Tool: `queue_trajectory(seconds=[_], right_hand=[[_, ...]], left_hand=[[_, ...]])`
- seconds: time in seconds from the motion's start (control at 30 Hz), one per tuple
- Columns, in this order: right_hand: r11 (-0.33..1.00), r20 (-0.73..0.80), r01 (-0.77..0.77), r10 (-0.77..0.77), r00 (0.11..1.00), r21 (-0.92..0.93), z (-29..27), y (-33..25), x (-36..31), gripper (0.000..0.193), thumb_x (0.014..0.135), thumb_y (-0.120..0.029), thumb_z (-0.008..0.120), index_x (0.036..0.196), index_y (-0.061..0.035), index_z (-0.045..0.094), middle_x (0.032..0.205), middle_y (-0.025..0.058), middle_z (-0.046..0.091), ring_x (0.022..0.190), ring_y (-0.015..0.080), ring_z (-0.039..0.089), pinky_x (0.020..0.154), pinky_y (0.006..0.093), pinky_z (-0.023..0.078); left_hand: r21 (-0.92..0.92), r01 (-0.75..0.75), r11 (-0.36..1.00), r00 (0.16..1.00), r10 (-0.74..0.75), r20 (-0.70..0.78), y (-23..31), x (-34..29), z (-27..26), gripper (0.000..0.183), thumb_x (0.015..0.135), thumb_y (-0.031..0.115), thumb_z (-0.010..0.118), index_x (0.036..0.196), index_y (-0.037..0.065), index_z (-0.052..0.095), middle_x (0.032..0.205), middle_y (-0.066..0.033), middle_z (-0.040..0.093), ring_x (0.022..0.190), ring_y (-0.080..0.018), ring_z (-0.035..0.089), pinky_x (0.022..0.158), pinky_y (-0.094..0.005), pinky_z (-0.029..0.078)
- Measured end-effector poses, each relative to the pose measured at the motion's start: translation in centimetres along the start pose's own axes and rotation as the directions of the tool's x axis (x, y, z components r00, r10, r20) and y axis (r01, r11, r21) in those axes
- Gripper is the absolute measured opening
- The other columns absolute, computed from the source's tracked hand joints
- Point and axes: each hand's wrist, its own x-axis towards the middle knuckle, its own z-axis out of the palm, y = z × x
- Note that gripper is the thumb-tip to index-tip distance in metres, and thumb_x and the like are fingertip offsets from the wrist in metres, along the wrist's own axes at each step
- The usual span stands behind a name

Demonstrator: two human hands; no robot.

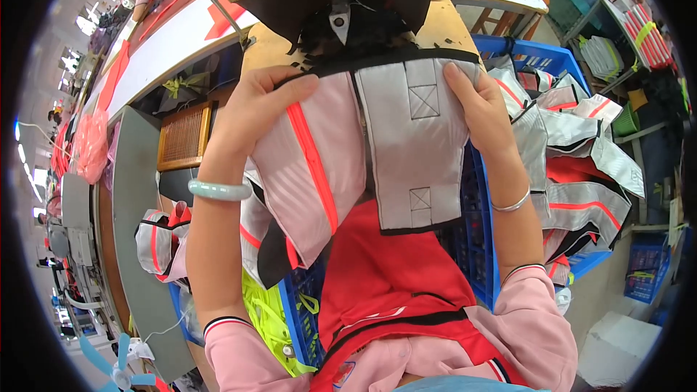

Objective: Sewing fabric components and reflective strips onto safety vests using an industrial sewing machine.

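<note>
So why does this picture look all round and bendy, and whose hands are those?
The camera sits on a person's head and looks down, and its wide lens bends straight lines near the rim. No robot here: the two hands belong to that person. The left hand and the right hand both grip a grey vest piece with an orange stripe and black edging, held up to a sewing machine. A blue crate to the right holds more grey pieces. Red cloth lies on the person's lap.
</note>
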Motion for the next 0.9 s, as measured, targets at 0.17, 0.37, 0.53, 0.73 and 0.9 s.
queue_trajectory(seconds=[0.17, 0.37, 0.53, 0.73, 0.9], right_hand=[[0.999, -0.023, -0.017, 0.016, 1.000, -0.034, -0.2, 0.8, 1.7, 0.028, 0.094, -0.026, 0.057, 0.100, -0.0003, 0.065, 0.087, 0.0008, 0.065, 0.077, 0.0044, 0.057, 0.067, 0.0199, 0.046], [0.994, -0.024, -0.009, 0.007, 1.000, -0.108, 0.1, 1.0, 3.5, 0.028, 0.093, -0.027, 0.059, 0.097, -0.0005, 0.066, 0.083, 0.0002, 0.066, 0.072, 0.0041, 0.057, 0.063, 0.0197, 0.045], [0.997, -0.010, -0.070, 0.069, 0.998, -0.034, -0.1, 0.2, 4.2, 0.027, 0.091, -0.026, 0.062, 0.104, -0.0025, 0.065, 0.092, 0.0024, 0.066, 0.081, 0.0072, 0.061, 0.070, 0.0208, 0.049], [0.998, -0.001, -0.030, 0.030, 1.000, -0.061, -0.2, 0.1, 4.4, 0.029, 0.090, -0.027, 0.063, 0.105, -0.0018, 0.065, 0.093, 0.0025, 0.066, 0.081, 0.0079, 0.061, 0.070, 0.0208, 0.048], [0.984, -0.086, 0.101, -0.115, 0.990, -0.149, -0.4, -2.1, 2.0, 0.029, 0.092, -0.027, 0.060, 0.102, 0.0004, 0.065, 0.086, -0.0011, 0.065, 0.077, 0.0049, 0.056, 0.067, 0.0202, 0.043]], left_hand=[[-0.166, 0.090, 0.982, 0.995, -0.082, 0.059, -0.1, 2.1, -0.2, 0.029, 0.083, 0.023, 0.069, 0.097, -0.002, 0.069, 0.085, -0.0024, 0.067, 0.073, -0.0070, 0.059, 0.070, -0.0209, 0.047], [-0.249, 0.147, 0.957, 0.989, -0.144, 0.029, 0.0, 3.0, -0.9, 0.027, 0.083, 0.024, 0.070, 0.094, 0.000, 0.069, 0.084, -0.0033, 0.068, 0.071, -0.0086, 0.062, 0.069, -0.0216, 0.049], [-0.310, 0.173, 0.935, 0.985, -0.170, 0.036, 0.3, 3.3, -1.1, 0.025, 0.082, 0.023, 0.071, 0.092, 0.000, 0.069, 0.081, -0.0036, 0.067, 0.068, -0.0094, 0.062, 0.067, -0.0220, 0.050], [-0.330, 0.130, 0.935, 0.991, -0.136, 0.005, 0.1, 3.4, -0.6, 0.026, 0.081, 0.023, 0.071, 0.093, 0.000, 0.068, 0.081, -0.0033, 0.067, 0.069, -0.0093, 0.062, 0.066, -0.0219, 0.049], [-0.279, 0.108, 0.954, 0.993, -0.114, -0.005, -0.3, 2.2, -2.4, 0.028, 0.083, 0.025, 0.069, 0.094, -0.001, 0.068, 0.081, -0.0019, 0.066, 0.073, -0.0085, 0.060, 0.069, -0.0221, 0.048]])
